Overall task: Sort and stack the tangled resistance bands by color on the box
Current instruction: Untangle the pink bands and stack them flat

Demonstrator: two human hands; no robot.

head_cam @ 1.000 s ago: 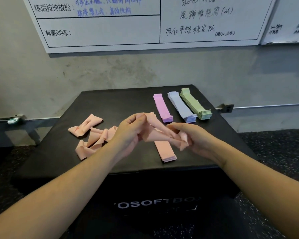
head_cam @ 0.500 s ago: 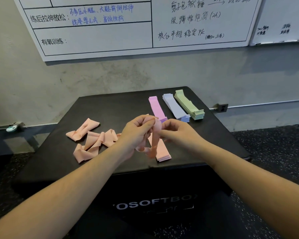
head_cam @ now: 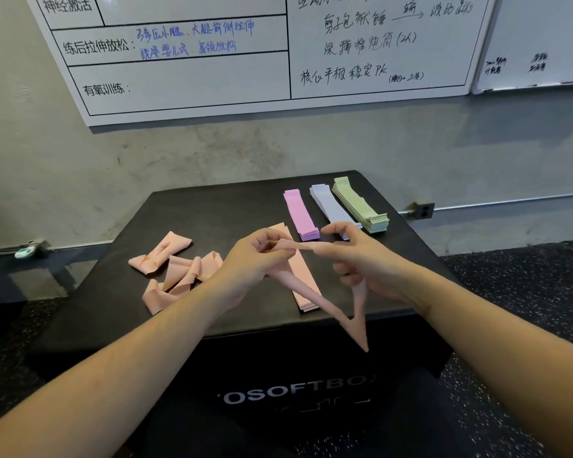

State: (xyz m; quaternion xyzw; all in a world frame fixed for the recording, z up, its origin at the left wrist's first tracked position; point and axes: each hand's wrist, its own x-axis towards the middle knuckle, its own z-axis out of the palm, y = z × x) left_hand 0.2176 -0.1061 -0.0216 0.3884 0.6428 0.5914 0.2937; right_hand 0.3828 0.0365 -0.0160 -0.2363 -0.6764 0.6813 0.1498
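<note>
A peach resistance band [head_cam: 341,312] hangs as an open loop between both hands above the black box [head_cam: 212,206]. My left hand [head_cam: 252,259] pinches its top left end. My right hand [head_cam: 361,259] holds its other side, and the loop sags to a point below the box's front edge. Under the loop lies a flat stack of peach bands [head_cam: 303,276]. Tangled peach bands [head_cam: 176,269] sit on the box's left half. Flat stacks of pink [head_cam: 300,213], lavender [head_cam: 331,206] and green bands [head_cam: 361,204] lie side by side at the back right.
A concrete wall with a whiteboard [head_cam: 245,54] rises behind the box. A wall socket [head_cam: 424,210] sits at the right, and a pipe clamp [head_cam: 27,250] at the left. Speckled dark flooring surrounds the box.
The bunched peach band between my hands has been pulled open into a long hanging loop. My hands have moved apart, and the camera has tilted upward.
</note>
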